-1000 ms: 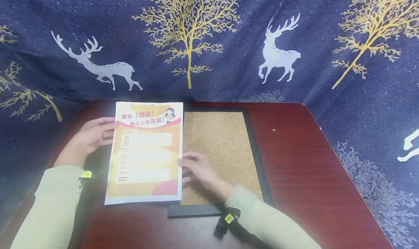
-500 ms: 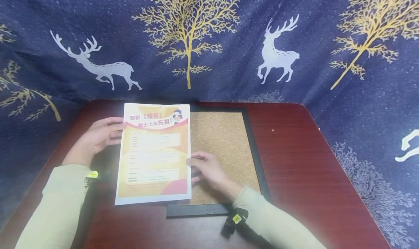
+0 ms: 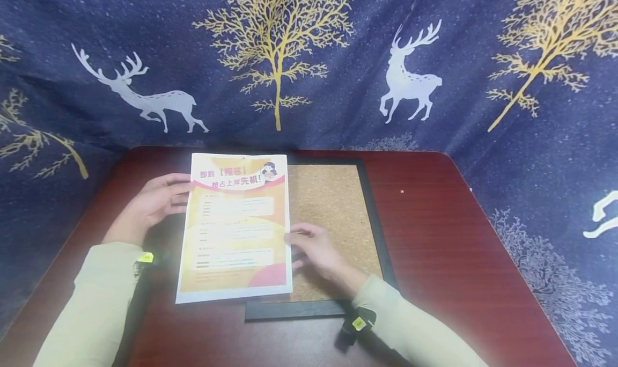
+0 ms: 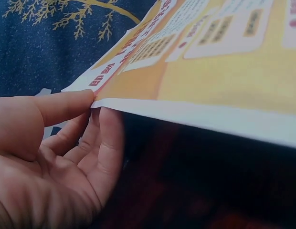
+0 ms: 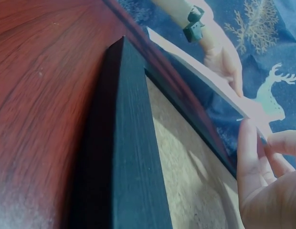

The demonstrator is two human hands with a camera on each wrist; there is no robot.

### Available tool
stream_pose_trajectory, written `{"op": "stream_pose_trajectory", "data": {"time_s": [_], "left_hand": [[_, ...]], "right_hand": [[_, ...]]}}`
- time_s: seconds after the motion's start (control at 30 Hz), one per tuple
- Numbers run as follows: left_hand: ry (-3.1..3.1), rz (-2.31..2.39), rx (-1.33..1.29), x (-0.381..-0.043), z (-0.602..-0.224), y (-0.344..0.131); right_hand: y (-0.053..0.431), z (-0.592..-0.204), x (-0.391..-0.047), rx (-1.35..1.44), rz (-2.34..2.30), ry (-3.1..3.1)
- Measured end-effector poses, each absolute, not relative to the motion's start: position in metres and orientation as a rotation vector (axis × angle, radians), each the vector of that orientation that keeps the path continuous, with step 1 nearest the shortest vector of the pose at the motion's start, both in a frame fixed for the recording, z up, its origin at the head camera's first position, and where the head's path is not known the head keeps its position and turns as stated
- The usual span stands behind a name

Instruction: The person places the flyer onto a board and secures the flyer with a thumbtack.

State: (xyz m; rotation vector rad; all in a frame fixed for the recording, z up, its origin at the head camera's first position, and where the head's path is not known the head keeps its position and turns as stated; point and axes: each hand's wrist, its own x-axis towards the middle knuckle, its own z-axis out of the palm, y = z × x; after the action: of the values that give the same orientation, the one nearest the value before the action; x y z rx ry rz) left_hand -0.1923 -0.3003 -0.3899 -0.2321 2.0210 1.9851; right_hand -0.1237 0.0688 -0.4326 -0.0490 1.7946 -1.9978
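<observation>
An orange and yellow flyer (image 3: 236, 227) with printed text is held a little above the table, over the left part of a cork board (image 3: 333, 222) in a black frame (image 3: 289, 309). My left hand (image 3: 154, 203) pinches the flyer's left edge (image 4: 186, 112) between thumb and fingers. My right hand (image 3: 314, 249) pinches the flyer's right edge, thumb on top, over the cork. In the right wrist view the flyer (image 5: 210, 81) shows edge-on above the frame (image 5: 124, 143), with the right hand's fingers (image 5: 248, 152) at its edge.
The red-brown wooden table (image 3: 458, 259) has rounded corners. A dark blue cloth with white deer and gold trees (image 3: 309, 61) hangs behind and around it. A tiny pale speck (image 3: 402, 192) lies on the table right of the board.
Both hands have carried the flyer to the right, so it covers more of the cork board's left side than before.
</observation>
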Motion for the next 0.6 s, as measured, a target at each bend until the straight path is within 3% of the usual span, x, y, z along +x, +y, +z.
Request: {"op": "stream_pose_trajectory", "data": {"time_s": [0.6], "left_hand": [[1.870, 2.102, -0.248, -0.196, -0.399, -0.275]], "right_hand": [[0.093, -0.436, -0.119, -0.025, -1.993, 1.826]]}}
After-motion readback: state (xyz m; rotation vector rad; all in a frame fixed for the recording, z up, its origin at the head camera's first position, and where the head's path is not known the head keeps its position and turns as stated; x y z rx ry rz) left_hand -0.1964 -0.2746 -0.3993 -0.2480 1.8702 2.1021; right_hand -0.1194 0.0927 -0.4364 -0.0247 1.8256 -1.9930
